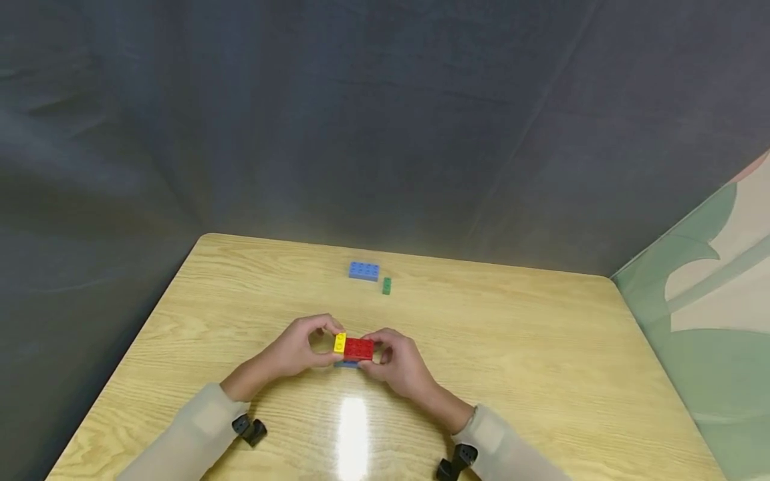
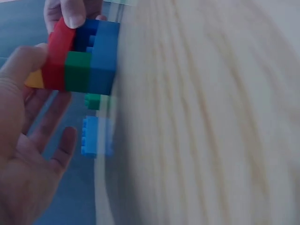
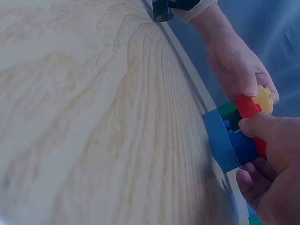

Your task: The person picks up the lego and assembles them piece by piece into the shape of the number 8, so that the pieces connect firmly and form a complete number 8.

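Observation:
Both hands hold a stack of toy building bricks at the middle of the table. A wide blue brick (image 3: 218, 140) forms its base. On it sit a green brick (image 2: 77, 71) at the left end and a darker blue brick (image 3: 243, 146) at the right, with a gap between. A red brick (image 1: 359, 349) bridges them on top. The small yellow brick (image 1: 340, 343) is on the red brick's left end. My left hand (image 1: 297, 347) pinches the yellow brick by thumb and index finger, its other fingers spread. My right hand (image 1: 402, 364) grips the red brick's right end, thumb on the near side.
Farther back on the wooden table (image 1: 511, 334) lie a blue brick (image 1: 363, 270) and a small green brick (image 1: 387, 286). A dark curtain (image 1: 385, 133) hangs behind the table's far edge. A patterned green and beige cloth (image 1: 722, 321) borders the right side.

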`<state>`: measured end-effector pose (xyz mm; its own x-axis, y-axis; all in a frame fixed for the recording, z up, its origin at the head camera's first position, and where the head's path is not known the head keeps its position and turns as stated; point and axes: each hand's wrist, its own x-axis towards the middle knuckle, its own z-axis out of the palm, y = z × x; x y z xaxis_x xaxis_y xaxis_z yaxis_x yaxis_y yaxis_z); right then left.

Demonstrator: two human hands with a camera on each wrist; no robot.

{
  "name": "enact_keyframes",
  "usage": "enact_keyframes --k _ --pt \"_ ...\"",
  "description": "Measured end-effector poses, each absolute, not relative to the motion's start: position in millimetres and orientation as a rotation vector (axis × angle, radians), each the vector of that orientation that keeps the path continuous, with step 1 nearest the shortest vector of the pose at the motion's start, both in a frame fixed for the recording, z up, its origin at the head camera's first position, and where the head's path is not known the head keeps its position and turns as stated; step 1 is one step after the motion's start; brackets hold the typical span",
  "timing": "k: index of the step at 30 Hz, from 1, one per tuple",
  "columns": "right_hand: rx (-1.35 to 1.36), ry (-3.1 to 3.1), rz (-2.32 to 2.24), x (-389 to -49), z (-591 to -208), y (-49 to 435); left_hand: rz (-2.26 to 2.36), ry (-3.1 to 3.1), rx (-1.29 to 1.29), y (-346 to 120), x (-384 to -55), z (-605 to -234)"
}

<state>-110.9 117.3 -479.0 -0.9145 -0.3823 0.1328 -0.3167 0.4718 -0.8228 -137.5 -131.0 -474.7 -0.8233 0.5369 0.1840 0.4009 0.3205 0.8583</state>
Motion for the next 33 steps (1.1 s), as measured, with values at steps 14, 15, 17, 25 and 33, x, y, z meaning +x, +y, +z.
enact_keyframes --k 14,15,17,25,33 --pt "-0.639 2.634 -1.44 -110.9 -480.8 115.0 1.475 2.409 0.795 -133.2 -129.7 -468.5" --pt "-0.644 2.633 -1.443 -111.0 -480.9 115.1 1.477 2.406 0.797 -133.4 -129.8 -468.8" --pt "-0.648 2.63 -1.448 -111.0 -480.5 115.7 1.491 2.393 0.788 -133.6 -130.1 -471.0" --pt "-0.7 2.6 -1.429 -114.6 -479.7 121.7 1.524 2.389 0.757 -132.0 -130.5 -477.1" --pt "-0.806 2.481 -1.519 -131.0 -468.1 134.5 1.457 2.401 0.75 -132.2 -132.0 -469.3"
